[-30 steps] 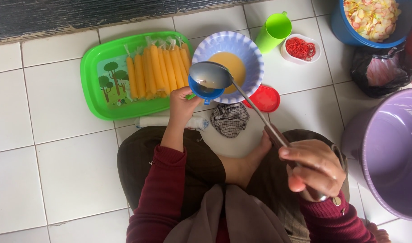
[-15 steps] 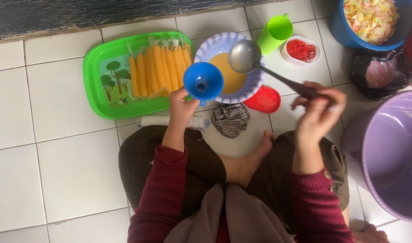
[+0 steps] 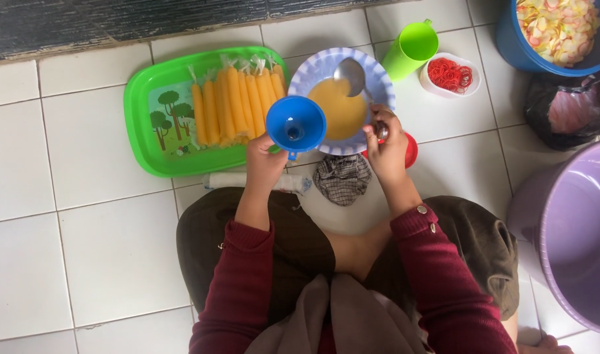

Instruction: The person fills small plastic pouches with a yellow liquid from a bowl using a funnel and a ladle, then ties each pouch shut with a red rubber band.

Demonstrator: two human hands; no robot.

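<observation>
The left hand [image 3: 264, 164] is raised and closed around the stem of one blue funnel [image 3: 296, 123]. The right hand [image 3: 386, 147] is clamped on the handle of one metal ladle [image 3: 351, 75], whose bowl is dipped at 11 o'clock in one bowl [image 3: 378, 78] of orange liquid. At 10 o'clock, about eight orange tubes [image 3: 231, 105] are laid on one green tray [image 3: 139, 124].

Blue tub [image 3: 509, 39] and purple bucket [image 3: 575, 242] run off the frame's right edge; the ladle [image 3: 352, 75] handle vanishes inside the right hand [image 3: 386, 147]; the funnel [image 3: 295, 124] spout stays unseen.
</observation>
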